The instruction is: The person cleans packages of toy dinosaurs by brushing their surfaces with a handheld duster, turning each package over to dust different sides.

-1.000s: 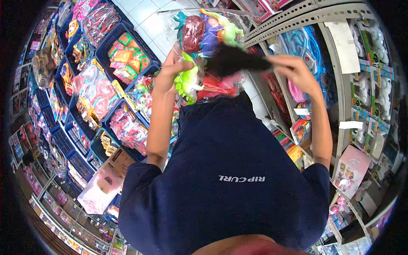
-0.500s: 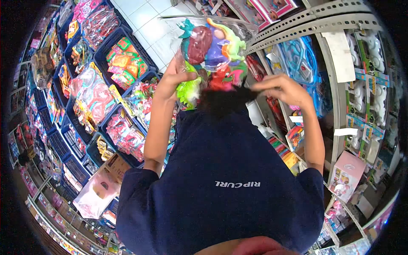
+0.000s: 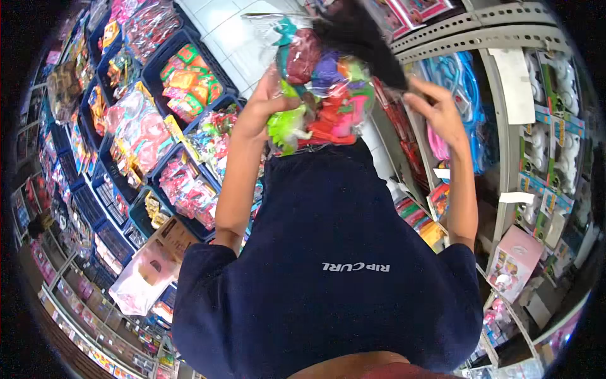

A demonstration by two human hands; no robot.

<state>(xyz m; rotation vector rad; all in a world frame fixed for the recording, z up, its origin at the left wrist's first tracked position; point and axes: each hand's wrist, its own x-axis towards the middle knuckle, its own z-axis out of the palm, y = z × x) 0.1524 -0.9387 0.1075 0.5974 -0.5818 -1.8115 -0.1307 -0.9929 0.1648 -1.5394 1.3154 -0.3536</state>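
My left hand (image 3: 260,108) is closed on the left side of a clear plastic bag of toys (image 3: 328,104), with the thumb on its front. Inside it are bright plastic shapes in teal, dark red, purple, green, orange and pink; their exact kinds are hard to make out. My right hand (image 3: 437,112) has its fingers pinched on the lower end of a black cloth (image 3: 372,47). The cloth is blurred and stretches up and left, covering the bag's upper right part.
Blue baskets (image 3: 183,82) of packaged goods stand at the left. A grey perforated metal shelf frame (image 3: 473,31) runs at the upper right, with blue toys (image 3: 464,95) and boxed white toys (image 3: 565,145) on the right. White floor tiles (image 3: 218,25) show at the top.
The black cloth has swung from the bag's lower edge up across its upper right. My right hand has shifted slightly right and down; my left hand keeps its hold on the bag.
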